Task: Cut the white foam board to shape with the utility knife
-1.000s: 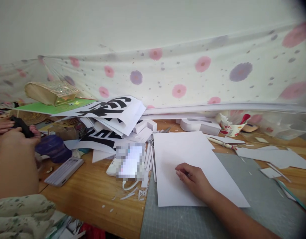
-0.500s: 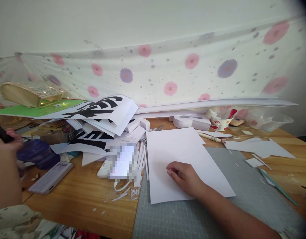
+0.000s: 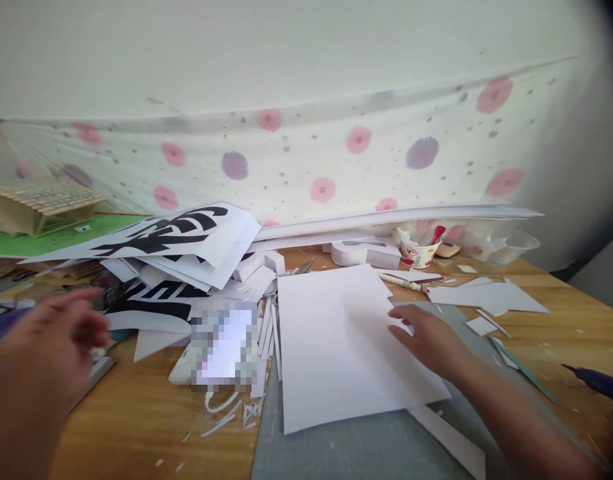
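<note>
A large white sheet [image 3: 336, 347] lies on the grey cutting mat [image 3: 316, 440], slightly tilted. My right hand [image 3: 431, 337] hovers at or just over its right edge, thumb and fingers apart, with nothing in it; whether the fingertips touch the sheet I cannot tell. At the left, my left hand [image 3: 61, 347] is in the air, blurred, with its fingers loosely bent and nothing visible in them. A white strip [image 3: 451, 440] sticks out from under the sheet's lower right corner.
Printed sheets with black shapes [image 3: 171, 233] are piled left of a glowing phone [image 3: 226, 343]. Behind stand a white letter-like form [image 3: 364, 252] and a paper cup [image 3: 419, 250]. A purple-handled tool [image 3: 599, 381] and a teal strip [image 3: 524, 370] lie right.
My view has turned rightward. My right hand has shifted from the sheet's middle to its right edge. My left hand has come inward; the dark object it held is no longer seen.
</note>
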### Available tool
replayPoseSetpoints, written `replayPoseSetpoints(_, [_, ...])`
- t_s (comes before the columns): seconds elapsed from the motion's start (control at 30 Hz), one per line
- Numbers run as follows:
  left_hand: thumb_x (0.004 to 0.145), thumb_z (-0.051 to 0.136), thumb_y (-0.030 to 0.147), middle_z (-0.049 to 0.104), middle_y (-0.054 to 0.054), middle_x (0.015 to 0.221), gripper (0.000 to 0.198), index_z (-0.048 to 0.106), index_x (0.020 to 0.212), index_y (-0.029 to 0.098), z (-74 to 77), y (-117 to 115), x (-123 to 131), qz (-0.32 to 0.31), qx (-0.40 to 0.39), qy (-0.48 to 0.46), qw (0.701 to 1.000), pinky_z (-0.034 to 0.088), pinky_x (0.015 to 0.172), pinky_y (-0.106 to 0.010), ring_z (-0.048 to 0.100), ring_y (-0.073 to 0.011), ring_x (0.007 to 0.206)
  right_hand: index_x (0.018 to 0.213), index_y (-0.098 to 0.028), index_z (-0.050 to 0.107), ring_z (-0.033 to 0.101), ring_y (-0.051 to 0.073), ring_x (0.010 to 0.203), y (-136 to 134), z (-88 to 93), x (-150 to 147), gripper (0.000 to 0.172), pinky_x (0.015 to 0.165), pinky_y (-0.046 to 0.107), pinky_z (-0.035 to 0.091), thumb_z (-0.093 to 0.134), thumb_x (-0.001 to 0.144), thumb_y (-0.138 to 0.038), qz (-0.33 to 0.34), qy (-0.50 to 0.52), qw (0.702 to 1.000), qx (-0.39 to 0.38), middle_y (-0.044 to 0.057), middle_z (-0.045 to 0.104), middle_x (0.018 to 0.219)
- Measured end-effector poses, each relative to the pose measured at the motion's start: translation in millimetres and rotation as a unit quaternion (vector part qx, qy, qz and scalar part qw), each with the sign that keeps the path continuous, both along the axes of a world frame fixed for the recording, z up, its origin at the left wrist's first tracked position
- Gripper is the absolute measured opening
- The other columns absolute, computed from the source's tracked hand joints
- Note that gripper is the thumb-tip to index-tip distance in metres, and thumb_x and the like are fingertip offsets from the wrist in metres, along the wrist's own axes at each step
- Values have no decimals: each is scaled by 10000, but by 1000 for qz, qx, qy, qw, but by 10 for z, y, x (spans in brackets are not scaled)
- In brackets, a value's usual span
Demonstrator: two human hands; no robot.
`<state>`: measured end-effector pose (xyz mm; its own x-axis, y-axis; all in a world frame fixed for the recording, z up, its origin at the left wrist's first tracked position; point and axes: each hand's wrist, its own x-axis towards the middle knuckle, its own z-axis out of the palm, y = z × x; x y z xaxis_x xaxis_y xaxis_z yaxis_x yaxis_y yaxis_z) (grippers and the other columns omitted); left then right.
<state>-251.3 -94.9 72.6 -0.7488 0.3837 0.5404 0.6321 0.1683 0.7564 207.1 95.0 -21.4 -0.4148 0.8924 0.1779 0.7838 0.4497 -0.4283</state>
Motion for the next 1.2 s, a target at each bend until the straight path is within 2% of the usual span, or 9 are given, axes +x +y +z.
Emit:
replayPoseSetpoints(0.07, [797,574,378,643,68,636,251,638,986,225,-320,-8,478,-118,-121,23,985,517,515,-228,591,-114,522,1031,-193,641,641,252,909,48,-100,253,319,779,357,470,521,798,-375,-53,3,998,-45,90,676,1048])
replayPoseSetpoints(0.17, [787,585,366,710,20,1028,288,644,1061,298,-772,6,1139,-343,-274,147,886,560,764,-272,667,-185,909,1017,-202,645,657,239,848,31,-237,414,328,735,341,477,539,766,-385,-67,39,991,-111,77,702,984])
replayPoseSetpoints(0.33, [788,562,284,569,-56,1312,427,578,1215,272,-1135,75,1617,-376,-348,239,825,459,982,-445,537,-257,1191,1034,-197,632,646,214,751,-111,-281,297,360,671,323,474,552,739,-386,-91,161,970,-155,57,691,854])
replayPoseSetpoints(0.53, [826,522,255,616,-58,1247,346,593,1164,269,-1145,-53,1756,-401,-290,245,833,505,936,-370,589,-212,1123,1151,-205,541,578,170,566,-361,-315,510,489,487,270,424,530,731,-455,-179,293,925,-161,0,601,727])
replayPoseSetpoints(0.67, [825,532,219,672,-39,1096,262,627,1065,261,-1073,-101,1865,-454,-269,239,815,536,866,-280,632,-173,1011,1093,-192,583,595,196,600,-473,-440,849,505,522,292,443,573,674,-473,-192,229,945,-137,11,621,701])
replayPoseSetpoints(0.77, [839,505,203,664,-68,1080,242,642,1038,221,-957,-10,1957,-475,-280,261,792,529,873,-317,620,-193,1006,1028,-190,619,607,203,625,-544,-465,932,446,571,308,456,551,683,-463,-189,195,956,-111,23,643,736])
replayPoseSetpoints(0.9, [842,551,299,472,-78,1400,416,542,1255,255,-881,203,2112,-507,-342,302,731,368,1059,-472,401,-271,1297,970,-169,647,578,185,589,-585,-438,867,418,598,314,447,517,704,-464,-193,157,965,-88,31,638,742])
replayPoseSetpoints(1.0, [838,562,417,301,-73,1510,592,390,1386,273,-966,301,2217,-520,-402,315,685,265,1104,-523,223,-288,1392,955,-169,661,561,180,578,-589,-457,848,410,578,307,428,508,716,-466,-197,151,966,-76,30,634,735])
replayPoseSetpoints(1.2, [888,465,456,173,-56,1551,630,231,1453,305,-1152,317,2248,-512,-417,362,658,184,1119,-540,99,-283,1419,981,-159,673,558,184,629,-611,-524,896,401,599,306,428,500,745,-434,-198,162,965,-56,60,656,791])
